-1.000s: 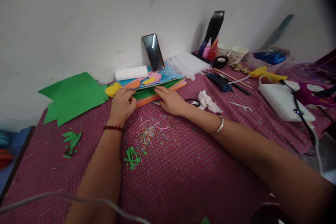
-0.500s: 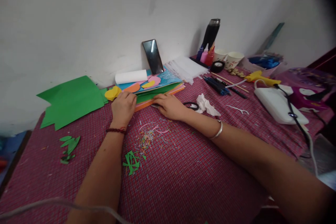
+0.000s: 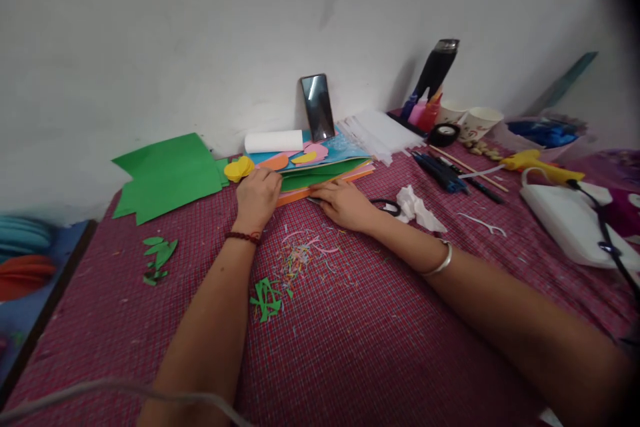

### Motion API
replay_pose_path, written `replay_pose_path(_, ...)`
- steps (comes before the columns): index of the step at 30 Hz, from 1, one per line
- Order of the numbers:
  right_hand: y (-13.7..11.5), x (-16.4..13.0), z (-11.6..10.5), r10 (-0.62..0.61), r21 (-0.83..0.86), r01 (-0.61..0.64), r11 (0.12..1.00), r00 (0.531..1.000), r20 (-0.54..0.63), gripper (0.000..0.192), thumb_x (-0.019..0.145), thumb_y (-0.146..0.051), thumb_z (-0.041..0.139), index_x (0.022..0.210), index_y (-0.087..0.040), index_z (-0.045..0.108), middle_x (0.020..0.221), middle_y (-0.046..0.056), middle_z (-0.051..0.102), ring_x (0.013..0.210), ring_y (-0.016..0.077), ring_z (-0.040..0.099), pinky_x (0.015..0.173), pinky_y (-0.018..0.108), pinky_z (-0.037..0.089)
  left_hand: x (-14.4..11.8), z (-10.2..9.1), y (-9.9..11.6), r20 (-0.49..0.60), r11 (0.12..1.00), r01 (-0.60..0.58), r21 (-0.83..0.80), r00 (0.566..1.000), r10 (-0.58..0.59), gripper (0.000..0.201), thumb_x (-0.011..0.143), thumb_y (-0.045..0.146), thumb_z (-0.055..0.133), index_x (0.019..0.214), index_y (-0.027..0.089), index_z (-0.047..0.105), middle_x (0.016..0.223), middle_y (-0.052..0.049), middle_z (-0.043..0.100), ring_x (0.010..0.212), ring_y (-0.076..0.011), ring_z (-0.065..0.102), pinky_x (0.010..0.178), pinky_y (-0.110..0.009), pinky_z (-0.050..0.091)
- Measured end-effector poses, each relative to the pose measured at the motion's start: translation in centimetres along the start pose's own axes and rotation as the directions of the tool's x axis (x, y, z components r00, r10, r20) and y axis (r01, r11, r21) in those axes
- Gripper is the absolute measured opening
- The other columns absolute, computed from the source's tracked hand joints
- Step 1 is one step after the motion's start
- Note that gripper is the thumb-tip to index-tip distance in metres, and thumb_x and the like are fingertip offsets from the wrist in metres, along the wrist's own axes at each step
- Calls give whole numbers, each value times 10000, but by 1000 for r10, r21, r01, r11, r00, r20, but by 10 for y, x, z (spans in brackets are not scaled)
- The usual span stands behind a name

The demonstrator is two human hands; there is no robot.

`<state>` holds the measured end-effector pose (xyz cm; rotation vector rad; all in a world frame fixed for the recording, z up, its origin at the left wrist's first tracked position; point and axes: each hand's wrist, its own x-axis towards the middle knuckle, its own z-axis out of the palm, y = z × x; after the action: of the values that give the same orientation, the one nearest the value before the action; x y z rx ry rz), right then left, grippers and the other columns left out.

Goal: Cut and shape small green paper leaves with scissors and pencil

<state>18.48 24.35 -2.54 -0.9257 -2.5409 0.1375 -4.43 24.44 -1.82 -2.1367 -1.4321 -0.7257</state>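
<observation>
No legible writing: paper stack (image 3: 320,177)

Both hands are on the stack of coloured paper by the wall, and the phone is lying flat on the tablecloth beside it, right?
Not quite. The left hand and right hand are indeed on the stack of coloured paper, but the phone is not lying flat: the head view shows it standing upright, leaning against the wall behind the stack.

The paper stack (image 3: 320,177) lies at the table's (image 3: 400,347) far edge, the phone (image 3: 318,107) behind it, scissors (image 3: 387,205) to its right.
</observation>
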Motion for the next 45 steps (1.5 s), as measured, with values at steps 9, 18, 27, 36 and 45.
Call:
replay_pose_path(9, -1, 1, -2, 94, 36, -93, 995, 995, -23, 232, 843, -158, 510, 1033, -156, 644, 1372, 115, 502, 1213, 245, 500, 971, 435, 427, -1, 2, -2, -35, 1000, -30, -1, 999, 30, 232, 917, 258, 449, 827, 189, 652, 867, -73, 654, 863, -221, 583, 769, -345, 456)
replay_pose_path(18, 1, 1, -5, 18, 64, -19, 998, 1000, 9, 303, 827, -115, 497, 1095, -173, 627, 1337, 84, 539, 1179, 235, 515, 967, 437, 411, 0, 0, 0, -9, 1000, -7, -23, 1000, 7, 228, 913, 287, 457, 836, 191, 649, 879, -82, 648, 865, -236, 575, 772, -368, 450)
replay_pose_path(27, 0, 1, -5, -17, 53, 16, 998, 1000, 19, 342, 827, -123, 492, 1144, -171, 610, 1283, 72, 583, 1165, 231, 520, 971, 421, 401, -1, 1, -1, 0, 1000, -1, -6, 1000, 1, 231, 913, 293, 457, 844, 186, 649, 887, -83, 649, 863, -232, 580, 762, -352, 444)
replay_pose_path(36, 1, 1, -6, -60, 61, 57, 997, 997, 56, 325, 820, -133, 501, 1119, -186, 618, 1325, 57, 563, 1152, 222, 526, 969, 411, 383, -1, 1, -1, -8, 1000, -13, 2, 1000, 13, 243, 919, 301, 443, 842, 191, 645, 885, -78, 648, 864, -231, 579, 766, -354, 449)
replay_pose_path(45, 1, 2, -5, -24, 63, 19, 998, 997, 73, 334, 820, -158, 521, 1141, -206, 603, 1285, 54, 586, 1121, 237, 526, 933, 412, 381, -1, 1, 0, -11, 1000, -14, -10, 1000, 13, 247, 920, 302, 444, 837, 190, 648, 875, -78, 644, 869, -232, 573, 763, -357, 445)
